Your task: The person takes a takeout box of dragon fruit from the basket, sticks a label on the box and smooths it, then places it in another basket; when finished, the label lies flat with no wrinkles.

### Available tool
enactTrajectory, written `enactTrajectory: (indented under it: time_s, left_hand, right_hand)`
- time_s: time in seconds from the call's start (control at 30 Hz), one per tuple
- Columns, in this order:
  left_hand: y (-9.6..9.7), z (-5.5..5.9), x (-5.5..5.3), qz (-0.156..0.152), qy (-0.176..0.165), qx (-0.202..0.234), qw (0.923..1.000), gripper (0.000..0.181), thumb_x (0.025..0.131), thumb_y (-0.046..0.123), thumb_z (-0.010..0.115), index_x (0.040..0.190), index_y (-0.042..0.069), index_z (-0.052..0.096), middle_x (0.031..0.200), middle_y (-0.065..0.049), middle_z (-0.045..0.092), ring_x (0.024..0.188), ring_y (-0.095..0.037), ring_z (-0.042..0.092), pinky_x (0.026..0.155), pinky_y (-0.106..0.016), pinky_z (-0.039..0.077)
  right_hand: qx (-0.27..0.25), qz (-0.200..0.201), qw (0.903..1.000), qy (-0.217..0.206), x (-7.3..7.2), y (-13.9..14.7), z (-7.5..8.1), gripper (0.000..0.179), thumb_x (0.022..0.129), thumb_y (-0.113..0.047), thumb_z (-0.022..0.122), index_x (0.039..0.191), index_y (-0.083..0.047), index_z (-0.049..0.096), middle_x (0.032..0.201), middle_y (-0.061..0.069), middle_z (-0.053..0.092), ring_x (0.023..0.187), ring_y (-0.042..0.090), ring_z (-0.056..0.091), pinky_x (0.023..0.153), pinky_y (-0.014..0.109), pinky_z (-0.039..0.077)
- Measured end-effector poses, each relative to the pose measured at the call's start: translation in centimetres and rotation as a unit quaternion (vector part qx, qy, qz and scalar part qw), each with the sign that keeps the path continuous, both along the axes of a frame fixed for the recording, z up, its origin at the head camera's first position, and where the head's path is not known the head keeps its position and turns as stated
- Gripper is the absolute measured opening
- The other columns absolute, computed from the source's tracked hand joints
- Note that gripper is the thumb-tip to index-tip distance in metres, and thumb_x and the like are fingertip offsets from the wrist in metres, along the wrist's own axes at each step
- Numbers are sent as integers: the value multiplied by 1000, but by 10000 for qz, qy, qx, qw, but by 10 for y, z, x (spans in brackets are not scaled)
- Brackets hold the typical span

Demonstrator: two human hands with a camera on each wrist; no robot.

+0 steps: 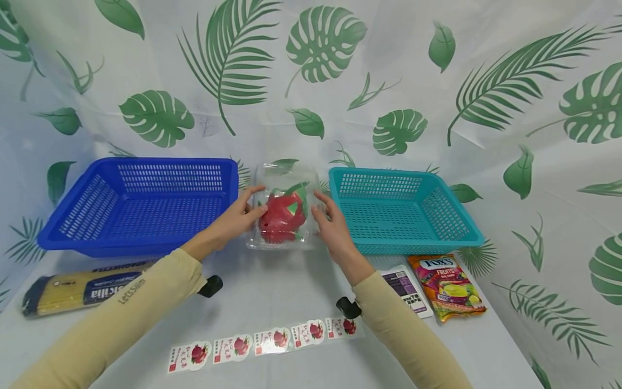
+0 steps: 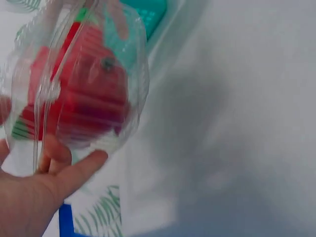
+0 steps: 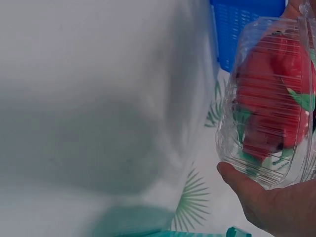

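Note:
Between my two hands is a clear plastic clamshell box [image 1: 282,181], tilted upright, its lid looking closed. Red dragon-fruit-like pieces with green tips [image 1: 282,219] show through the plastic. My left hand [image 1: 238,216] grips the box's left side; the left wrist view has the fingers [image 2: 79,170] along its edge. On the opposite side, my right hand [image 1: 335,229] holds the box, with a digit on the near edge in the right wrist view. Nearer to me, a row of dragon fruit stickers [image 1: 272,341] lies on the white table.
A blue basket [image 1: 170,251] stands left of the box and a teal basket [image 1: 413,248] right. A spaghetti pack [image 1: 68,292] lies before the blue one. A Fox's candy bag [image 1: 447,286] and a white-and-purple packet [image 1: 408,292] lie before the teal one. A leaf-print curtain [image 1: 340,102] hangs behind.

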State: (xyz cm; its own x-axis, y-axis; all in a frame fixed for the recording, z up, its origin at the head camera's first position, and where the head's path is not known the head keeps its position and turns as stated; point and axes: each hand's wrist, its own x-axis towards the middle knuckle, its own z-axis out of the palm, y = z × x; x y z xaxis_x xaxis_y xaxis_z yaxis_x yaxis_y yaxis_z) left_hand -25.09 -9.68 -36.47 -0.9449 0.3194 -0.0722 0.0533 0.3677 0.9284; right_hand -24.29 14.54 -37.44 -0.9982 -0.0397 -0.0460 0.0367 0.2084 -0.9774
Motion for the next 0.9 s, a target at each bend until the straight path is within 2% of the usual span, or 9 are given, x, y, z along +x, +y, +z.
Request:
enactTrajectory:
  time_s: [0.13, 0.47, 0.57, 0.77, 0.9]
  left_hand:
    - [9, -5, 2, 198, -52, -119, 9997, 57, 104, 31, 47, 154, 24, 22, 87, -10, 45, 79, -23, 46, 69, -32, 41]
    - [23, -27, 3, 497, 291, -91, 9983, 54, 105, 25, 46, 154, 15, 26, 62, -1, 36, 59, -16, 40, 57, -31, 36]
    - [25, -31, 5, 649, 312, -177, 9972, 53, 105, 25, 45, 154, 16, 26, 67, -3, 35, 62, -17, 39, 60, -32, 35]
    - [26, -45, 5, 837, 354, -257, 9955, 52, 105, 25, 45, 153, 16, 28, 70, -4, 37, 61, -17, 39, 56, -30, 36]
    - [26, -47, 7, 870, 290, -290, 9954, 52, 105, 27, 44, 153, 18, 28, 83, -8, 38, 68, -19, 41, 61, -32, 37]
  right_hand:
    - [133, -57, 9999, -83, 0, 2, -6, 44, 103, -34, 48, 146, -33, 41, 157, 6, 26, 139, 28, 33, 102, 53, 42]
    - [-52, 218, 9997, -92, -1, 6, -23, 44, 105, -30, 44, 149, -28, 38, 156, 11, 26, 135, 28, 37, 101, 58, 41]
    - [-17, 254, 9996, -103, -2, 6, -27, 44, 105, -30, 44, 149, -27, 38, 156, 12, 25, 136, 28, 35, 101, 58, 40]
    - [188, 355, 9987, -307, -2, 6, -34, 45, 105, -32, 43, 150, -29, 34, 158, 11, 22, 139, 29, 29, 103, 56, 39]
    - [360, 316, 9983, -345, -1, 5, -37, 44, 106, -32, 42, 149, -30, 34, 158, 10, 22, 141, 27, 26, 106, 55, 36]
